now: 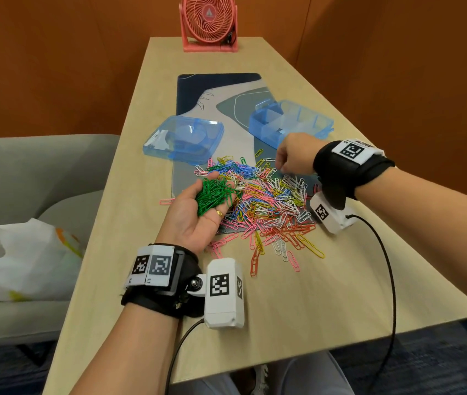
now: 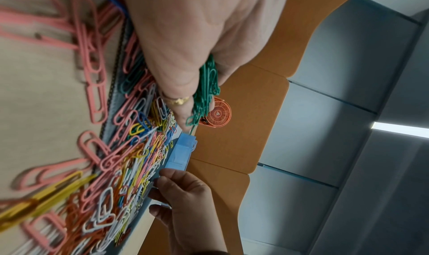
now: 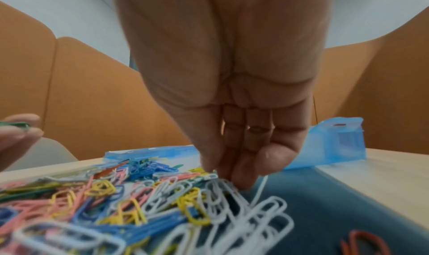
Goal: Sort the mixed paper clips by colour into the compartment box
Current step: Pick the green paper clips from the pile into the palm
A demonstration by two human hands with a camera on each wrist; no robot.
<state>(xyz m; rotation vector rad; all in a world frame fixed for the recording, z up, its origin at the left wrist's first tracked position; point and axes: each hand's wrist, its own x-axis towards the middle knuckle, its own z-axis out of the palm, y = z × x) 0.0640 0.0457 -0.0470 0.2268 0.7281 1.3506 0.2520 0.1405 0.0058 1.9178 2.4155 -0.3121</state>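
**Gathering greens before boxing**

Sitting open at far right, the compartment box (image 1: 292,121) waits. The mixed pile (image 1: 263,201) covers the mat. Left hand (image 1: 198,212) cups green clips (image 1: 215,195), fingers curled, likely batching. Right hand (image 1: 293,153) fingertips (image 3: 241,182) pressed together, picking.

I count two hands (image 1: 195,212), one compartment box (image 1: 292,121), one separate lid (image 1: 183,138), one mat (image 1: 220,92), one fan (image 1: 209,21), one plastic bag (image 1: 21,258), and paper clips (image 1: 266,201) too many and too tangled to number.
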